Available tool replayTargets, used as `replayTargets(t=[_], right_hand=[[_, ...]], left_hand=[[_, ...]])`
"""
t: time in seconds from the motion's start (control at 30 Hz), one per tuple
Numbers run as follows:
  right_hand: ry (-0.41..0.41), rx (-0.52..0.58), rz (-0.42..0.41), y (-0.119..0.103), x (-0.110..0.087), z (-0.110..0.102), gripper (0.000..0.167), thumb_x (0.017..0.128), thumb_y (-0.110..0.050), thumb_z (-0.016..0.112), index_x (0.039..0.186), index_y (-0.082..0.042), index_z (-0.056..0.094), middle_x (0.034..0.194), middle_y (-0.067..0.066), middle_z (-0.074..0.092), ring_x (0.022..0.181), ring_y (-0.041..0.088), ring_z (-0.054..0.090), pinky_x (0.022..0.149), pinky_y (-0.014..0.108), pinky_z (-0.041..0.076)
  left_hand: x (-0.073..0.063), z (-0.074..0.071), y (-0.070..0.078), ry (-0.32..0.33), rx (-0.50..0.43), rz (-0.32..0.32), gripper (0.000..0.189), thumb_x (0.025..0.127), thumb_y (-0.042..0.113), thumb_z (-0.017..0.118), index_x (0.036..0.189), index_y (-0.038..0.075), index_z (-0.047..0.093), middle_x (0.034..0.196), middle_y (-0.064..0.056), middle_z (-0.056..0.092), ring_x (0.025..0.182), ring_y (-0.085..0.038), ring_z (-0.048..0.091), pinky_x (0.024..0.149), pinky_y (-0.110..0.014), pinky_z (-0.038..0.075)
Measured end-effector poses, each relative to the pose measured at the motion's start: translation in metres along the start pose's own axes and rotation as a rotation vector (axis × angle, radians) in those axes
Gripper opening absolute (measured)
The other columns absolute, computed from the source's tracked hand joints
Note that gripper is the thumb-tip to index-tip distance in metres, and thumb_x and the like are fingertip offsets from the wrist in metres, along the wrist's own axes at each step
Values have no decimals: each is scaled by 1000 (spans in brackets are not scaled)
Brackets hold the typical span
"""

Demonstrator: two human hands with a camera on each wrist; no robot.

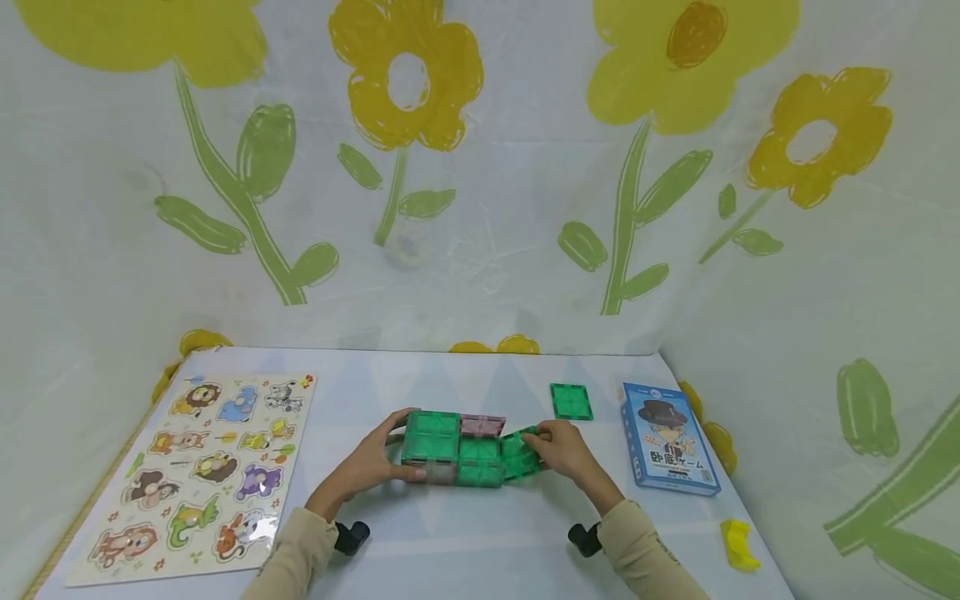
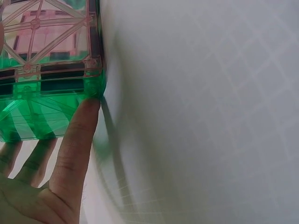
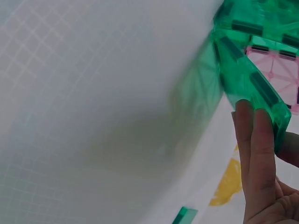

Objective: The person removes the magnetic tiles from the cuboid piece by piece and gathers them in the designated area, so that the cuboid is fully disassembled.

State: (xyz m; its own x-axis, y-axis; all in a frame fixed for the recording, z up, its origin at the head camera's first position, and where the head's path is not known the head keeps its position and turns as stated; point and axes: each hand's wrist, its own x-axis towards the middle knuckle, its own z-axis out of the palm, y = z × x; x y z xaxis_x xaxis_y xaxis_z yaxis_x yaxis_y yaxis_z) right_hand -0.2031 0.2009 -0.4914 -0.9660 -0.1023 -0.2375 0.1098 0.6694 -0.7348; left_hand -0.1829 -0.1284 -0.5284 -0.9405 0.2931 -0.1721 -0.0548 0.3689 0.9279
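Green and pink see-through magnetic tiles form a boxy structure in the middle of the table. My left hand holds its left end, thumb at the near corner and fingers round the far side. In the left wrist view, the thumb presses the green edge below a pink tile. My right hand pinches the outer edge of a green magnetic tile at the structure's right end. That tile slants out from the rest, its inner edge against the structure.
A loose green magnetic tile lies behind my right hand. A blue game box stands farther right, with a yellow piece nearer me. An animal puzzle board covers the left side. Flowered sheeting hangs behind the table.
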Motion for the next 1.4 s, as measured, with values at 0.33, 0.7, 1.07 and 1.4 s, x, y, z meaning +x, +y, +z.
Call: replayTargets(t=[0.33,0.7,1.07,1.4], right_hand=[[2,15,17,7,0,-4,19,97,-15,64,101,3,70,82,8,74,67,15,68,62,34,62],[36,68,65,20,13,-18,41,100,-23,62,126,9,60,117,24,71,84,21,71,69,34,63],[171,53,119,27,55,-27,50,99,-35,62,129,5,63,121,25,69,78,18,68,64,28,60],[256,-8,161,16,75,-20,45,100,-35,62,125,2,67,120,24,69,63,12,62,56,23,50]], left_hand=[[-1,0,3,-3,6,3,103,73,24,91,156,19,31,163,-19,31,145,-54,34,112,-70,34],[-3,-2,3,6,25,-13,102,72,27,91,156,21,32,162,-19,33,145,-53,35,112,-70,35],[-2,-1,5,-9,4,18,102,74,25,90,156,21,31,162,-20,31,144,-54,34,112,-70,35],[-1,3,1,8,-9,-11,103,72,28,91,156,21,31,163,-17,31,148,-51,31,116,-71,29]])
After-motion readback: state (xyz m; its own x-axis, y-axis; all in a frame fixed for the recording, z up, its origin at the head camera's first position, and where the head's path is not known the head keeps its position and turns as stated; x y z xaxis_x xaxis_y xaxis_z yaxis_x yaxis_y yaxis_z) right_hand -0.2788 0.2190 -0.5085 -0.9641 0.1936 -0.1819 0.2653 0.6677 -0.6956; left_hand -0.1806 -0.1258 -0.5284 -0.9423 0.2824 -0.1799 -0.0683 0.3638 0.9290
